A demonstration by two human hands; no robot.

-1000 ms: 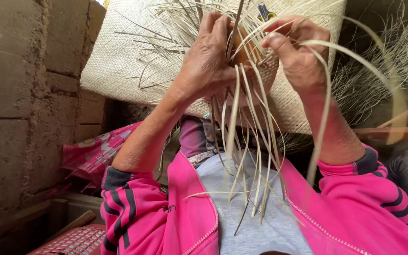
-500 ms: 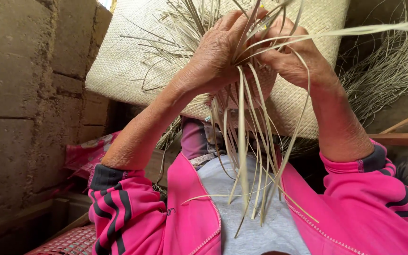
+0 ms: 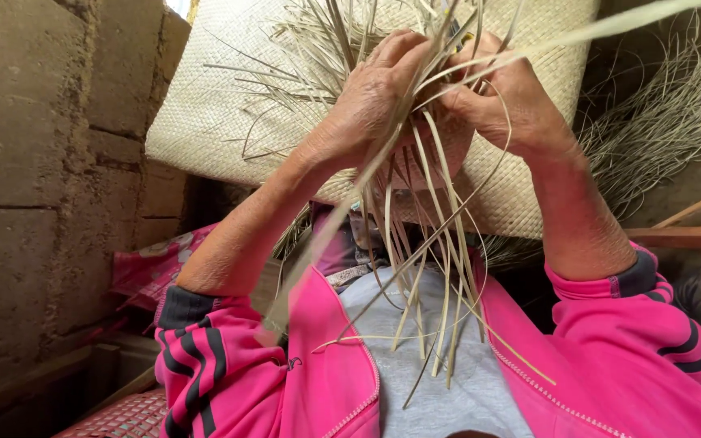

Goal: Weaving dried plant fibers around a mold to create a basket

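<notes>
My left hand (image 3: 371, 101) and my right hand (image 3: 505, 101) meet close together, both gripping a bundle of pale straw strips (image 3: 427, 268) at the top. The loose ends of the strips hang down over my grey shirt and pink jacket. One long strip (image 3: 610, 28) arcs off to the upper right. Behind the hands lies a large woven straw mat (image 3: 204, 113) with unwoven strands sticking out of it. What sits between my palms is hidden by the fingers.
A rough block wall (image 3: 42, 162) stands close on the left. More loose straw fibres (image 3: 675, 113) lie at the right, above a wooden bar (image 3: 683, 235). A pink patterned cloth (image 3: 152, 268) and a reddish woven surface (image 3: 119, 418) are at the lower left.
My hands have come closer together and tightened on the strips. The long strip on the right swung up from a downward arc to point toward the upper right.
</notes>
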